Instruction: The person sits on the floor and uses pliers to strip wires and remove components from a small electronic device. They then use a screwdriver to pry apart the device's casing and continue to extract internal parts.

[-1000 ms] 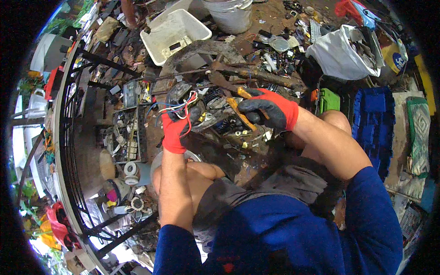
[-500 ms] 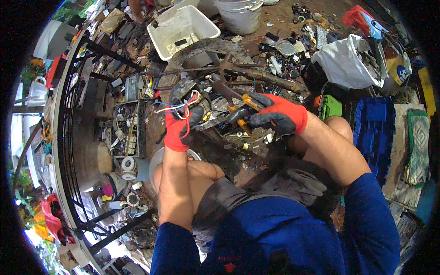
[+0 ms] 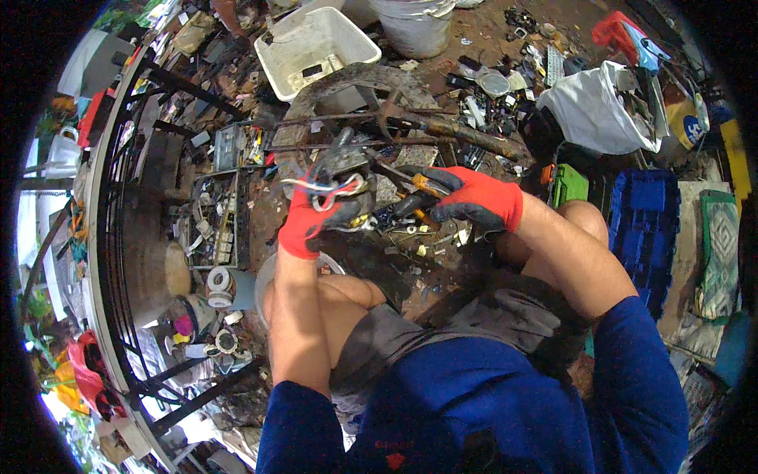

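My left hand (image 3: 309, 217), in a red and black glove, is closed around a dark, rounded electrical part (image 3: 341, 161), perhaps a small motor. Loose wires (image 3: 320, 188), white and red among them, stick out of it over the glove. My right hand (image 3: 482, 201), gloved alike, grips a pair of pliers or cutters (image 3: 430, 186) with orange and black handles. Its long dark jaws point left toward the part; whether they touch it is hard to see. Beyond both hands a hammer-like tool (image 3: 466, 136) with a thick rusty handle lies across a round worn block (image 3: 407, 79).
A white tub (image 3: 359, 49) and a white bucket (image 3: 412, 30) stand at the far side. To the right are a white sack (image 3: 588, 107), a green case (image 3: 570, 186) and a blue plastic piece (image 3: 643, 237). Scrap trays (image 3: 217, 225) and a black metal frame (image 3: 118, 237) line the left.
The electrical part has turned in my left hand, and its wires now point more to the left. The handles of the cutting tool have come closer together in my right hand.
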Tool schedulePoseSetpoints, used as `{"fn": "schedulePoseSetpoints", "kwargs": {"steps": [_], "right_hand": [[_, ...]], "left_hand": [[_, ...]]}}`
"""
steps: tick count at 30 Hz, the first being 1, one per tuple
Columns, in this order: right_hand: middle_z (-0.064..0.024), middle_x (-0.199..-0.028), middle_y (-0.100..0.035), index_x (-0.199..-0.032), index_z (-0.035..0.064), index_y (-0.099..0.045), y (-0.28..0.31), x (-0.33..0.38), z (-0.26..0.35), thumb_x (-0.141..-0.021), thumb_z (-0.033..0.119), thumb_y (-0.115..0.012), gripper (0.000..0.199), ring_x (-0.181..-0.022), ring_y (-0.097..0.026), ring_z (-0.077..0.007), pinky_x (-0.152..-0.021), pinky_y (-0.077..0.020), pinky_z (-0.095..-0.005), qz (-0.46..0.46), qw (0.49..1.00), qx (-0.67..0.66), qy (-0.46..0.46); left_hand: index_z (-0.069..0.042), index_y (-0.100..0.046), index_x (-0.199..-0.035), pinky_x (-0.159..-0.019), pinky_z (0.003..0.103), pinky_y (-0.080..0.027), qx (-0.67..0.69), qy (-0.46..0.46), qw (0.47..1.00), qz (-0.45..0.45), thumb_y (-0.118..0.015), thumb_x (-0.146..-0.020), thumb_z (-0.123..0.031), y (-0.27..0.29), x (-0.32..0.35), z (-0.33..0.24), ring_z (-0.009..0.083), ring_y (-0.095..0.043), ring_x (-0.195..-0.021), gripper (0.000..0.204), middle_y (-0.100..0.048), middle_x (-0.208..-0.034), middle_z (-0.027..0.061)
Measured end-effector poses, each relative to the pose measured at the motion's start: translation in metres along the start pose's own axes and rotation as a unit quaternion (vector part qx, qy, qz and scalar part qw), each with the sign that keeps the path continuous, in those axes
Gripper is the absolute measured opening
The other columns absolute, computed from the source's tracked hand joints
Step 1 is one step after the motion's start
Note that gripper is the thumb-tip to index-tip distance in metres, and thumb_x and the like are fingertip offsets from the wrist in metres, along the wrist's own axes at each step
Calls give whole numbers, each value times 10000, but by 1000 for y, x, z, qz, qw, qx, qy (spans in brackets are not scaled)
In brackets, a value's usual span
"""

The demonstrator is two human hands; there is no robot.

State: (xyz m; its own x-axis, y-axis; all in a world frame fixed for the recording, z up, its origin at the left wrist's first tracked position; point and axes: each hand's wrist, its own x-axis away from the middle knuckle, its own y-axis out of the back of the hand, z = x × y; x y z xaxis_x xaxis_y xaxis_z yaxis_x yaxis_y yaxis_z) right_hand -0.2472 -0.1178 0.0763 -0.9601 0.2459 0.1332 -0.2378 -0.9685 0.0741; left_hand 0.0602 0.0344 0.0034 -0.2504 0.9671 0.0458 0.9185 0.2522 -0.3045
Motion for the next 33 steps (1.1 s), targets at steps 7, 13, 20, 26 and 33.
{"fn": "schedulePoseSetpoints", "kwargs": {"steps": [7, 13, 20, 26, 33], "right_hand": [[-187, -1367, -526, -1084, 40, -714, 6, 2, 0, -838, 157, -691, 273, -1236, -517, -335, -1057, -389, -381, -15, 999, -11, -37], [-168, -1371, -531, -1089, 39, -707, 6, 2, -7, -843, 163, -692, 277, -1234, -522, -316, -1055, -390, -384, 13, 1000, -23, 16], [-167, -1272, -608, -1175, 29, -651, 8, -7, -30, -868, 196, -689, 351, -1191, -555, -335, -995, -447, -408, -50, 988, 44, 136], [-83, -1376, -566, -1383, 31, -531, -2, -8, 2, -911, 161, -646, 503, -1177, -540, -158, -1011, -433, -309, -93, 978, -185, -9], [-65, -1405, -544, -1445, 25, -441, -10, -22, -20, -839, 54, -709, 664, -1255, -490, -132, -1096, -372, -310, -140, 974, -144, 102]], "left_hand": [[-26, -519, -1353, -942, 371, -530, 25, 72, 997, 1, -772, -728, 52, -36, 0, -30, 226, -655, -1070, 679, -647, -1250, 108], [-31, -493, -1385, -970, 392, -519, 101, 78, 990, 53, -727, -748, 71, -13, 0, -12, 251, -630, -1138, 687, -633, -1279, 118], [-33, -442, -1417, -1002, 426, -500, 69, 55, 996, -25, -685, -738, 156, 13, -9, 6, 308, -610, -1188, 746, -599, -1323, 137], [-25, -474, -1376, -987, 398, -516, -131, -104, 986, 23, -818, -676, 71, -35, -4, -31, 255, -612, -1154, 786, -603, -1293, 127], [-21, -518, -1317, -939, 334, -518, -251, -122, 957, -74, -923, -614, -96, -71, -7, -45, 198, -612, -1092, 815, -610, -1220, 103]]}}
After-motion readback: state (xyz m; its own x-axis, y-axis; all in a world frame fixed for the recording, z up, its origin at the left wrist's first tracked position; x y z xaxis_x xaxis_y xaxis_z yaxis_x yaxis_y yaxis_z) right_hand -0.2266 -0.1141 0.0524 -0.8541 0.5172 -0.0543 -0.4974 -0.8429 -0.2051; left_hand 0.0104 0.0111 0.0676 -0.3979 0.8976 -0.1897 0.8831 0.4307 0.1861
